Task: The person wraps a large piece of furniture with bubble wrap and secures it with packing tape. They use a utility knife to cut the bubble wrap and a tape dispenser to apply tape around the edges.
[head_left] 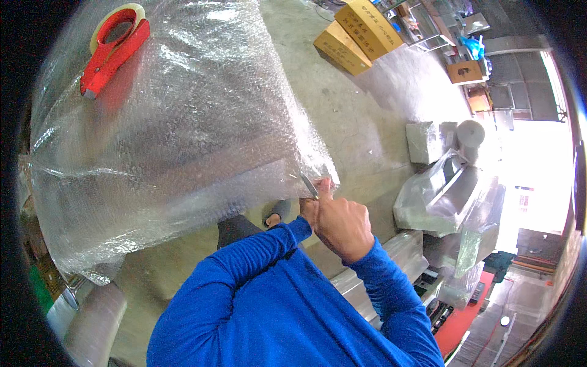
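A large sheet of clear bubble wrap (202, 92) is draped over a flat-topped load, and its near right corner hangs by my hands. My right hand (343, 223) is closed round a knife (310, 186) with a narrow grey metal blade, its thumb stretched along the tool. The blade lies against the edge of the wrap. My left hand (307, 209) is at the same corner, mostly covered by the right one, so its fingers are hidden. On top of the wrap, at the far left, rests a red tape dispenser (116, 52) with a roll of tape.
Two yellow-brown cartons (361, 37) sit on the concrete floor (342, 104) at the back. To the right are wrapped white blocks (423, 142), a roll of wrap (471, 133) and plastic-covered bundles (437, 196). My foot (276, 214) is beneath the wrap's near edge.
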A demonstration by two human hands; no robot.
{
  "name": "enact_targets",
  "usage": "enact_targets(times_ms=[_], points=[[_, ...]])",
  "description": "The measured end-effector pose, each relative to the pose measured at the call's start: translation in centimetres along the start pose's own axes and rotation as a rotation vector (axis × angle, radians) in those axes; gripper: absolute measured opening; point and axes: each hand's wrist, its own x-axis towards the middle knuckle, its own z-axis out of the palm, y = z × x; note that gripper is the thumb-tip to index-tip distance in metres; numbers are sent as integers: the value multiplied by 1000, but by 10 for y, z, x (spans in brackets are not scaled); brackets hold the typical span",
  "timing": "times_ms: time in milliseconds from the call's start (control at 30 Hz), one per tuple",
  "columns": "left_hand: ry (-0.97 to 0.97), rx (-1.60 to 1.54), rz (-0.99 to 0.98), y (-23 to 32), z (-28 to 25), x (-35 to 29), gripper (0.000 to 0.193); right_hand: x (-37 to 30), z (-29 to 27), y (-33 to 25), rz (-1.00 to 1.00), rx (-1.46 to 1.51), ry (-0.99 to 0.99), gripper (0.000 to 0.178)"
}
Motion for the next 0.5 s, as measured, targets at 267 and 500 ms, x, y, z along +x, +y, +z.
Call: enact_targets(times_ms=[267,500], points=[[-24,-6,-21,-4,1,-4,37,5,23,-10,41,-12,34,20],[-60,-10,-42,-8,7,-1,39,42,65,-1,-71,-70,104,34]])
